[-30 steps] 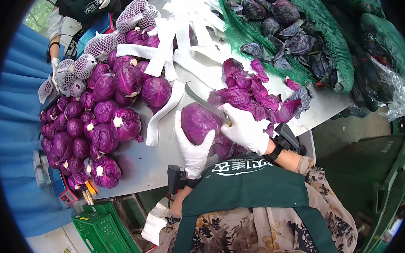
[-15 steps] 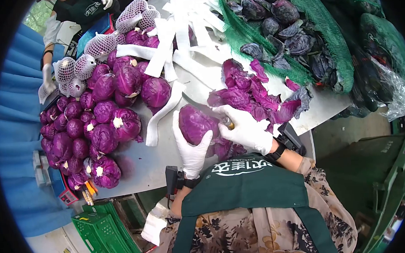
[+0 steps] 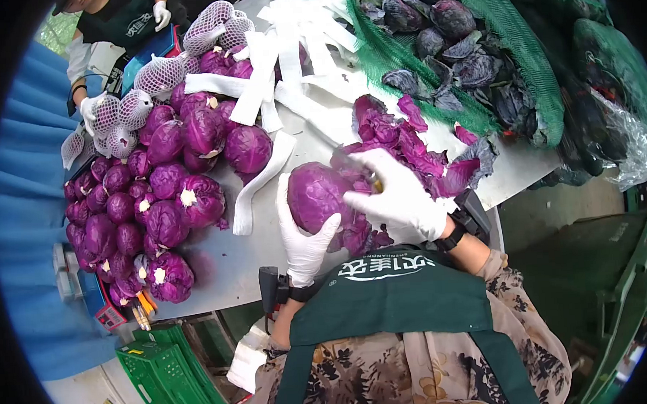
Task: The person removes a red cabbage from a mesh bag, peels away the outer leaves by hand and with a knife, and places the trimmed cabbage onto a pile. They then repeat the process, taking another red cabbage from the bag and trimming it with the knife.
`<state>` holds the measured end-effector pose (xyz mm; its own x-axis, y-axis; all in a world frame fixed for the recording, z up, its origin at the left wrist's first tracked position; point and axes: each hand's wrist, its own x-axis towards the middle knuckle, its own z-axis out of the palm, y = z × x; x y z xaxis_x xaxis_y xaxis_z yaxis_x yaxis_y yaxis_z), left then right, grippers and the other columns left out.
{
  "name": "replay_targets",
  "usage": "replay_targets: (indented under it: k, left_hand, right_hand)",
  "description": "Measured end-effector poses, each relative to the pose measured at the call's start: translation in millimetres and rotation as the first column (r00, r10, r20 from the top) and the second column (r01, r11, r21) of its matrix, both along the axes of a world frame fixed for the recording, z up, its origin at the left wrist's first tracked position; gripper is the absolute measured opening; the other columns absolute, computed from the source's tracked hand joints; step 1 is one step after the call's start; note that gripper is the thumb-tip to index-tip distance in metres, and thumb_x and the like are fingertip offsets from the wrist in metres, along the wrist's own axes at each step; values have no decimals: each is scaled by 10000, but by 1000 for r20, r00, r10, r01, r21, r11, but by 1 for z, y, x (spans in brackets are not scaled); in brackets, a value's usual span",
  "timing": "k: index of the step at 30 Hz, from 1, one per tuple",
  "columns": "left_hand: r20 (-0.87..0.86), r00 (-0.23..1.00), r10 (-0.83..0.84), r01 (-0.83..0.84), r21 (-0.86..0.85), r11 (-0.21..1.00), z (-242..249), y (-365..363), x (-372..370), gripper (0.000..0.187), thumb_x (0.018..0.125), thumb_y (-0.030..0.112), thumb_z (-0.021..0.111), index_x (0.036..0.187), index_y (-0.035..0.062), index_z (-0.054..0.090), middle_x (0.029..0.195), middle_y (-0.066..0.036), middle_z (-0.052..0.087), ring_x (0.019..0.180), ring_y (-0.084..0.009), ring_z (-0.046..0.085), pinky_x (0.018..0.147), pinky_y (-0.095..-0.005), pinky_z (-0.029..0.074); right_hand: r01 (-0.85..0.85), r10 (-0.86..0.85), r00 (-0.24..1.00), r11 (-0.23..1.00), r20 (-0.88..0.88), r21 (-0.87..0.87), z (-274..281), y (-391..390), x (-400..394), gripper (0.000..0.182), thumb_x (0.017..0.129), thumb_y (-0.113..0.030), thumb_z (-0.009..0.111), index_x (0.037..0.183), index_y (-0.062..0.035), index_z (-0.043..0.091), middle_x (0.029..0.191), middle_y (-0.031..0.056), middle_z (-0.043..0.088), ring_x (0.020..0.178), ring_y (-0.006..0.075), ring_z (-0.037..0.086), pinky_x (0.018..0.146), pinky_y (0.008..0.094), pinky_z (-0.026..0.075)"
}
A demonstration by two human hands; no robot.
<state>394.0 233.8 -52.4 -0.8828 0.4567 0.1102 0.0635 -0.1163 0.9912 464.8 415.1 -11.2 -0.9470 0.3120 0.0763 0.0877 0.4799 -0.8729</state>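
A peeled-looking red cabbage rests in my left hand, whose gloved fingers and thumb curve round its left and lower sides. My right hand, also in a white glove, is closed round the handle of a knife. The knife's blade points up and left, beyond the cabbage, and is smeared by motion. My right thumb reaches the cabbage's right edge. Loose purple cabbage leaves lie behind and to the right of my right hand, and more lie under the held cabbage.
Many trimmed red cabbages are heaped at left, some in white foam nets. White net sleeves lie across the metal table. A green mesh sack holds dark cabbages. A co-worker's gloved hand touches netted cabbages.
My right hand has lifted and turned, swinging the knife away from the cabbage's top. The cabbage has rolled slightly in my left hand. The co-worker's hand has moved onto the netted cabbages.
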Motion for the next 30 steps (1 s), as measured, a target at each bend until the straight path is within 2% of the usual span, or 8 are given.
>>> replay_targets:
  k: [5,19,21,23,25,27,29,30]
  left_hand:
    - [-336,942,-22,-59,-229,972,-6,-5,-4,986,654,174,847,1447,7,286,1407,-172,377,1302,-292,402,1086,-407,338]
    - [-371,924,-94,-24,-302,953,0,-9,-4,975,650,217,840,1443,22,306,1400,-193,394,1264,-326,454,1059,-417,381]
    - [121,990,-75,72,33,997,11,-4,0,959,697,277,792,1457,13,269,1402,-148,386,1260,-261,453,1067,-369,366]
    - [219,965,-148,117,150,982,0,-10,-5,908,777,473,699,1444,10,294,1373,-150,434,1253,-272,465,1061,-375,393]
    - [609,752,-250,13,366,931,0,-17,0,828,801,503,669,1406,26,366,1364,-137,465,1252,-291,472,1060,-420,408]
    - [673,692,-260,-80,429,900,0,-14,-1,796,804,524,656,1386,47,397,1365,-129,469,1253,-300,472,1051,-449,415]
    - [725,628,-282,-175,485,857,-4,-11,-5,766,806,545,644,1366,68,429,1367,-121,473,1253,-308,472,1042,-478,421]
    - [742,594,-312,-192,507,840,-7,-11,-6,770,797,560,645,1366,87,432,1360,-119,477,1251,-308,473,1040,-493,418]
  right_hand:
    - [-122,118,990,991,77,54,5,-4,-3,492,787,-251,693,1207,-28,566,876,90,558,737,155,558,689,290,488]
    - [-49,43,996,995,76,87,-14,2,-8,242,782,-139,626,998,-30,617,741,124,607,642,278,608,624,346,497]
    - [69,-72,997,995,-42,-66,-22,9,-8,225,797,-123,609,998,-21,620,718,91,608,617,187,586,586,309,473]
    - [232,-217,972,936,84,-264,-28,21,-9,211,831,-132,600,1009,-19,605,695,36,566,638,68,501,591,243,433]
    - [252,-220,963,942,158,-221,-37,38,-9,208,835,-128,594,1010,-17,594,692,38,566,638,89,500,605,251,430]
    - [167,-158,968,986,194,-28,-50,44,-8,289,842,-178,644,1089,-35,597,797,60,595,691,115,521,668,266,460]
    - [190,-169,972,974,-166,122,-49,32,-6,430,835,-241,700,1201,-52,577,970,98,616,826,150,575,769,297,490]
    - [151,-153,986,988,-67,-28,-45,28,-3,554,825,-287,729,1293,-64,533,1123,122,600,995,176,594,877,314,488]
